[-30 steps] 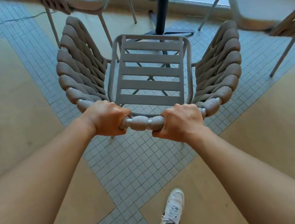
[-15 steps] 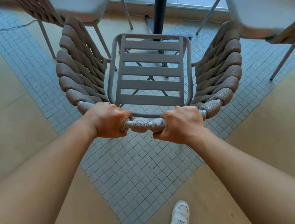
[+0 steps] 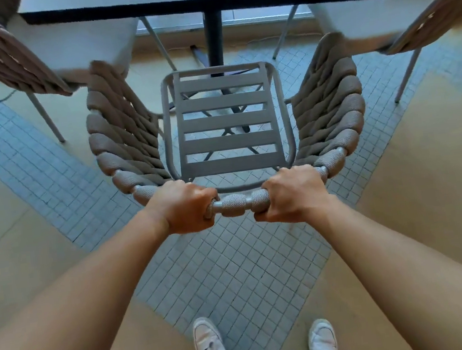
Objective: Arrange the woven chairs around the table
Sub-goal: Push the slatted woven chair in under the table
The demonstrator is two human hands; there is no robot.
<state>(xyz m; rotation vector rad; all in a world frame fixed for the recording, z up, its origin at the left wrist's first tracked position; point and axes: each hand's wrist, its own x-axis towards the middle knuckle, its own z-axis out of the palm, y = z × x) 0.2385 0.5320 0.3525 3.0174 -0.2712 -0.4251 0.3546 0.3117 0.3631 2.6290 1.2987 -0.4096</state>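
Observation:
A woven chair [image 3: 227, 123] with a slatted grey seat and thick taupe rope sides stands right in front of me, facing the table [image 3: 208, 1]. My left hand [image 3: 183, 208] and my right hand [image 3: 292, 195] both grip the top rail of its backrest, a short stretch of rope-wrapped rail showing between them. The table has a light top with a dark edge and a black centre post [image 3: 214, 40]. The front of the chair's seat lies just short of the table edge, in line with the post.
Two more woven chairs flank the table: one at the upper left [image 3: 0, 57] and one at the upper right [image 3: 422, 11], both with thin metal legs. The floor mixes small grey tiles and tan panels. My white shoes [image 3: 213, 348] stand below.
The chair has moved forward toward the table and squared up with its centre post. The table edge now fills the top of the view. Both feet have stepped up behind the chair.

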